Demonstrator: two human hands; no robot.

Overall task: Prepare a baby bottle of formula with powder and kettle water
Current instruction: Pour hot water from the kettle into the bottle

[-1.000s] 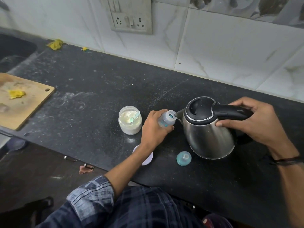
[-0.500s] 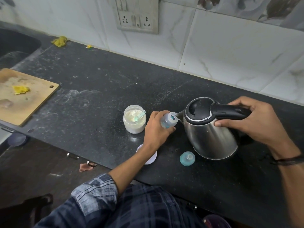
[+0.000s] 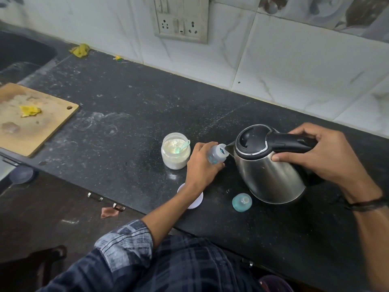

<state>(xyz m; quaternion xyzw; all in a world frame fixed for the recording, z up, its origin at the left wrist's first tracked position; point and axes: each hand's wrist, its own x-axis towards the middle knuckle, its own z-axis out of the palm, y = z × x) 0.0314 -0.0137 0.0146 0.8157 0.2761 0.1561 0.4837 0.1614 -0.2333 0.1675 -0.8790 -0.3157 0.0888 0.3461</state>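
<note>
My left hand (image 3: 200, 165) grips a small clear baby bottle (image 3: 217, 154), its open mouth tipped toward the kettle spout. My right hand (image 3: 320, 152) holds the black handle of a steel kettle (image 3: 267, 165), tilted left so the spout touches the bottle mouth. An open jar of white powder (image 3: 175, 153) with a teal scoop inside stands just left of my left hand. The bottle's teal teat cap (image 3: 242, 202) lies on the counter in front of the kettle. A white lid (image 3: 194, 202) lies partly under my left wrist.
The black stone counter (image 3: 126, 106) runs to a tiled wall with a socket plate (image 3: 181, 20). A wooden cutting board (image 3: 31, 116) with yellow scraps lies far left, beside a dark sink (image 3: 21, 53). Yellow scraps (image 3: 81, 50) lie by the wall.
The kettle has tipped a little further toward the bottle. Both hands keep their grips in nearly the same place.
</note>
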